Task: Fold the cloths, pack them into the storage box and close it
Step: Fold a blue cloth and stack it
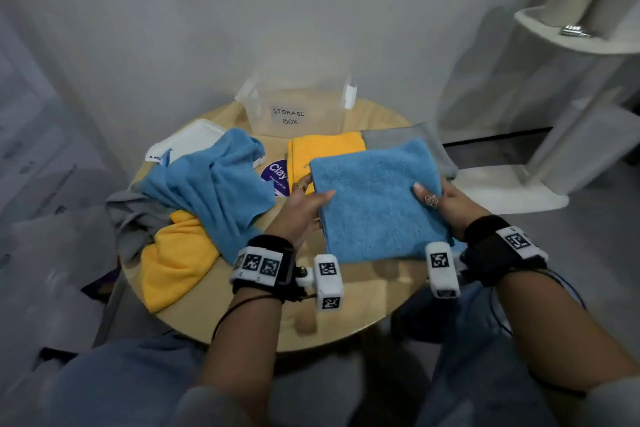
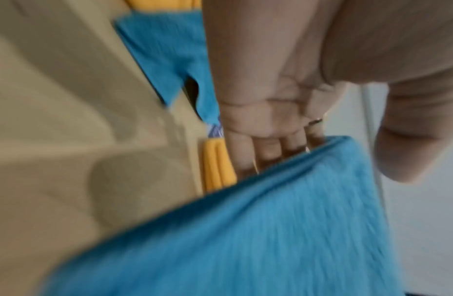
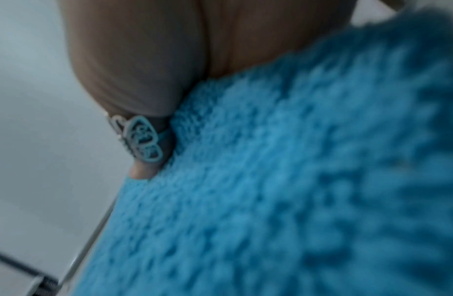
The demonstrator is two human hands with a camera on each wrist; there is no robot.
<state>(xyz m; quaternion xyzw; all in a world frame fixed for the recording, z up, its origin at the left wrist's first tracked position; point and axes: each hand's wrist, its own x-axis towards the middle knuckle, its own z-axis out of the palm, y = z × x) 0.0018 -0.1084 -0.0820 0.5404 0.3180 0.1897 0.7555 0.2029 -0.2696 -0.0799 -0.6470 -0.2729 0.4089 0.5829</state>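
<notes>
Both hands, left hand [image 1: 304,208] and right hand [image 1: 446,204], grip folded blue cloth [image 1: 377,198] by its sides over desk [image 1: 346,315]. Storage box [image 1: 294,111] open at the back, contents unclear; lid [image 1: 187,142] lies left.

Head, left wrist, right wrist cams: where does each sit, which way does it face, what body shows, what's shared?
Head: worn on the head, looking forward and down at the round table, the storage box and both forearms; left hand and right hand hold the folded blue cloth.
Left wrist: looks along the palm to the fingers going under the cloth; thumb above it.
Right wrist: looks along the hand to a ringed finger on the cloth edge.
Shared: all three show the folded blue cloth; head and left wrist also share the folded yellow cloth.
</notes>
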